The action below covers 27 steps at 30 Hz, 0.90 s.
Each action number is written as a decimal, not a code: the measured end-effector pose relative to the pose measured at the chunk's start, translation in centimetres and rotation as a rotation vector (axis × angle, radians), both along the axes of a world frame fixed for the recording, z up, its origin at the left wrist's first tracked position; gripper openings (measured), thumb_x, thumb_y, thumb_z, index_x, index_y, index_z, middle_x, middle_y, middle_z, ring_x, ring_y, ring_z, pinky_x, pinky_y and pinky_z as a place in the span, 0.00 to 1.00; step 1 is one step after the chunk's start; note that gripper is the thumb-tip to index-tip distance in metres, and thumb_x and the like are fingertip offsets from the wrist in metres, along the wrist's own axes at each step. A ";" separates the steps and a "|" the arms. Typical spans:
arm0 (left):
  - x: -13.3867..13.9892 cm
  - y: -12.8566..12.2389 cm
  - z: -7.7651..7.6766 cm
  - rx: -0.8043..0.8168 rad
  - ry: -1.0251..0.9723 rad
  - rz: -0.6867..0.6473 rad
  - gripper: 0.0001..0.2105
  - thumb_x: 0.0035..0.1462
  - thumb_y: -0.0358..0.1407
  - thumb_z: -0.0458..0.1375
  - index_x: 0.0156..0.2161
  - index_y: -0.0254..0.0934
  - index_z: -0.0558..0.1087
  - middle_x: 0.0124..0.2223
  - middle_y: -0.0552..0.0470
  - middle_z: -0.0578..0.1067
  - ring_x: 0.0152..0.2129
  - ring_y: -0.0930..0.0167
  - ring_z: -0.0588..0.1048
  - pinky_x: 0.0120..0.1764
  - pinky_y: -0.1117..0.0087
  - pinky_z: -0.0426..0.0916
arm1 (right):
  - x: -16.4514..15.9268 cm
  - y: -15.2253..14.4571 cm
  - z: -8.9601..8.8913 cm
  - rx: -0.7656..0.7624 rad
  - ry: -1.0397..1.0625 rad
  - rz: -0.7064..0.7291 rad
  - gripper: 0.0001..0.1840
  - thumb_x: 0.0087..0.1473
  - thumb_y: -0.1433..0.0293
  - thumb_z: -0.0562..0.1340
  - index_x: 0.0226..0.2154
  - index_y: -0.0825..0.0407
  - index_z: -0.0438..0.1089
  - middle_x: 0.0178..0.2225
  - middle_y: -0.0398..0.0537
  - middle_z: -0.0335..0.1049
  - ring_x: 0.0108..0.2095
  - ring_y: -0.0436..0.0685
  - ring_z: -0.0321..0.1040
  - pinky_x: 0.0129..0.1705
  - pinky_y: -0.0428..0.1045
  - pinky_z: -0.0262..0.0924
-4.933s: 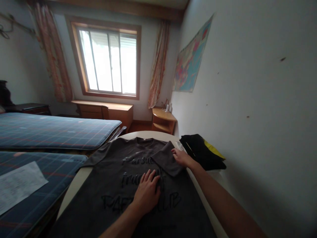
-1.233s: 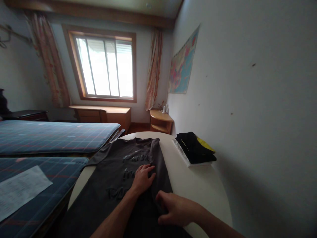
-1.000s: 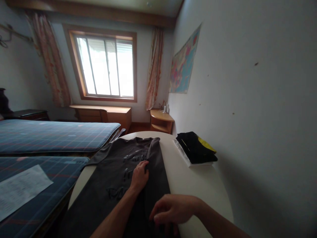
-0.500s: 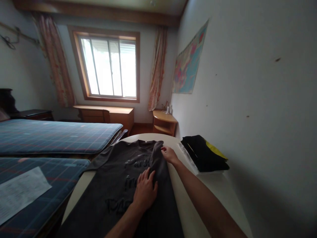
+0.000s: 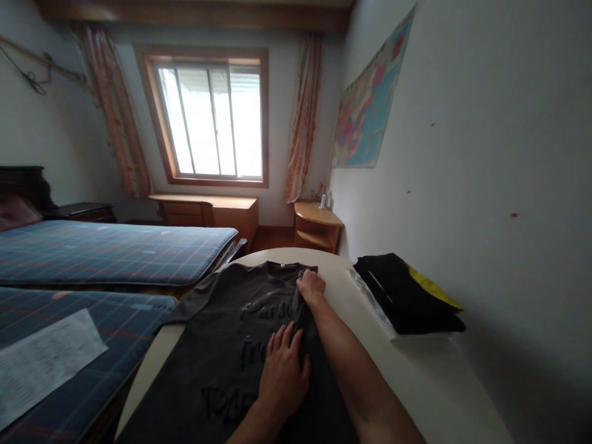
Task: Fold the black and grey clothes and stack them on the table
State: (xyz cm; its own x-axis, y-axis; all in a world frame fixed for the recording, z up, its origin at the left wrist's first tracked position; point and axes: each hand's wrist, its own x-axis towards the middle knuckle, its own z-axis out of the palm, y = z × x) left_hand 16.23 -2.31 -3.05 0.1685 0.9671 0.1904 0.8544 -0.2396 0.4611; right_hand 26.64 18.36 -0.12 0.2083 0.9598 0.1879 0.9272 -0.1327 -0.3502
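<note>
A dark grey shirt (image 5: pixel 217 351) is lying on the round, pale table (image 5: pixel 420 376), and its neck is pointing to the table's far edge. The sleeve on the left is poking out over the table's left edge. The right side of the shirt is lying folded in toward the table's middle, next to some big black letters (image 5: pixel 266 310).

The left hand (image 5: pixel 284 376) is resting on the shirt, near the middle of the table. Its fingers are lying almost straight and a little apart, palm down on the cloth.

The right hand (image 5: pixel 311 285) is reaching to the far part of the table, just beside the shirt's neck. Its fingers are curling in tight and pinching a bit of the shirt.

On the right side of the table, folded black and yellow clothes (image 5: pixel 398 296) are sitting on something shiny. Left of the table, two blue checked mattresses (image 5: pixel 115 250) are lying, and the nearer one is holding a paper (image 5: pixel 50 364). Past the table's far edge, a desk (image 5: pixel 231 213) is standing under a bright window (image 5: pixel 217 123)
</note>
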 end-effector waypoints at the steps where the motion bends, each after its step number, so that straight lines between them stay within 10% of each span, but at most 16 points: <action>1: 0.0 0.0 -0.1 0.000 -0.003 0.000 0.26 0.59 0.36 0.49 0.63 0.38 0.66 0.67 0.46 0.61 0.65 0.58 0.57 0.65 0.51 0.50 | 0.0 0.2 0.0 0.007 0.012 -0.002 0.17 0.59 0.64 0.57 0.46 0.56 0.72 0.44 0.63 0.75 0.45 0.64 0.73 0.47 0.55 0.62; 11: 0.3 0.3 -0.6 -0.006 -0.026 0.113 0.26 0.59 0.35 0.48 0.62 0.30 0.64 0.66 0.39 0.62 0.64 0.59 0.59 0.65 0.56 0.52 | 0.0 1.6 -1.6 0.068 0.088 0.295 0.19 0.62 0.65 0.55 0.54 0.52 0.66 0.55 0.50 0.69 0.55 0.54 0.64 0.55 0.45 0.54; 27: 0.4 0.2 -1.4 0.004 0.014 0.104 0.28 0.56 0.35 0.49 0.63 0.31 0.64 0.66 0.41 0.62 0.66 0.57 0.54 0.65 0.51 0.51 | 3.9 6.6 -2.2 -0.044 0.083 0.142 0.24 0.62 0.70 0.49 0.58 0.53 0.67 0.58 0.53 0.68 0.56 0.56 0.65 0.59 0.49 0.54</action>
State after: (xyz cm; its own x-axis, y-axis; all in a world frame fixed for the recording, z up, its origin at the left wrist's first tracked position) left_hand 16.62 -2.13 -4.48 0.0698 0.9788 0.1924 0.8811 -0.1509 0.4481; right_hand 30.54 24.99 -2.31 0.0831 0.9877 0.1325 0.9059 -0.0195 -0.4231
